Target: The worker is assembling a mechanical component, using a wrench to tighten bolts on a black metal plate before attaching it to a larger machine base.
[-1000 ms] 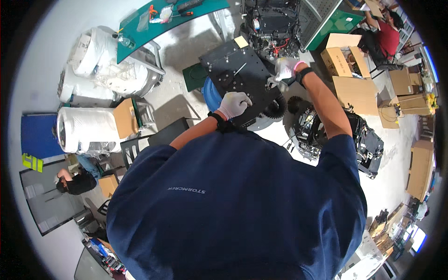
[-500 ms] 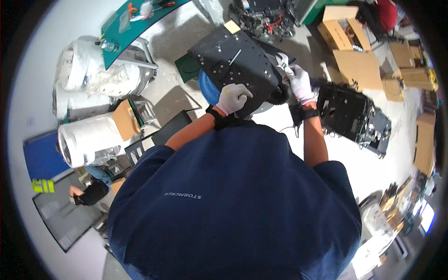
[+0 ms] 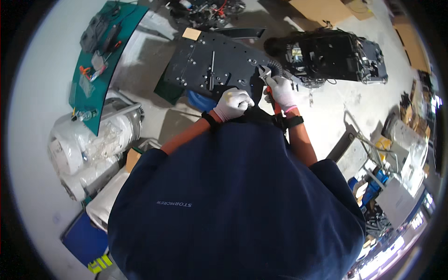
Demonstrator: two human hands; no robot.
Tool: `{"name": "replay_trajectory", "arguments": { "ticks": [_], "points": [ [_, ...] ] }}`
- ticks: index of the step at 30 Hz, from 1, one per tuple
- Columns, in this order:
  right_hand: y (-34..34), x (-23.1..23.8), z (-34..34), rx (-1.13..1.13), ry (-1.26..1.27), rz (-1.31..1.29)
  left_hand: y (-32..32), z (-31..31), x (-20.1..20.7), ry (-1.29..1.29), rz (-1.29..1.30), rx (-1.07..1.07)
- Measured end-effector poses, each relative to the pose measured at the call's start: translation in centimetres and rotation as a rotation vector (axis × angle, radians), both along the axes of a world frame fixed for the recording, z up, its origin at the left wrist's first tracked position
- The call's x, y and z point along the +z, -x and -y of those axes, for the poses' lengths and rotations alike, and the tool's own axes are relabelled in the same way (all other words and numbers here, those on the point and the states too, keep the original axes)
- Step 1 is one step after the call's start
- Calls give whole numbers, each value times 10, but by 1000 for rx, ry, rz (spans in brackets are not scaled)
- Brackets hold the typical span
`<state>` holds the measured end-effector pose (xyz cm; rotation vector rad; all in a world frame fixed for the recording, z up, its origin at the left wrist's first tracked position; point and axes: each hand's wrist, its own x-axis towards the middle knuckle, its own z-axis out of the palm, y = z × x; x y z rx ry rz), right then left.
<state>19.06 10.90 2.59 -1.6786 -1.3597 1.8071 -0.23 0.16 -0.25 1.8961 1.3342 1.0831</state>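
Note:
A flat black metal panel (image 3: 186, 65) with several bolts and holes lies in front of me. At its near edge my left hand (image 3: 232, 103), in a white glove, has its fingers curled closed; what they hold, if anything, is hidden. My right hand (image 3: 283, 92), also gloved, grips an adjustable wrench (image 3: 265, 74) with an orange-red handle. The wrench's silver jaws are at the panel's right end, beside a round black brush (image 3: 276, 68). A slim metal rod (image 3: 213, 70) and a small tan block (image 3: 191, 33) rest on the panel. Part of a blue round object (image 3: 201, 100) shows beneath it.
A black machine chassis (image 3: 326, 56) lies on the floor to the right. Another machine with loose wiring (image 3: 205, 11) stands beyond the panel. To the left are a green-topped table (image 3: 103, 86) with tools and several plastic-wrapped white units (image 3: 102, 144). Cardboard (image 3: 322, 10) lies far right.
The view has turned, shifting the surroundings. My right hand with the wrench has come nearer to me and closer to my left hand, which stays closed by the panel's near edge.

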Motion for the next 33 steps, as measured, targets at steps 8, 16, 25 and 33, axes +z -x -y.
{"name": "replay_trajectory", "arguments": {
  "ticks": [8,16,25,33],
  "points": [
    [37,17,20,-153,15,45,12,-4,-1,-71,-12,-210],
    [60,15,19,-198,-74,106,15,-1,-14,-197,-147,-196],
    [63,5,14,-163,-166,196,20,-3,-11,-203,-190,-271],
    [61,19,1,-110,-59,268,16,-4,-15,-244,-156,-232]
  ]
}}
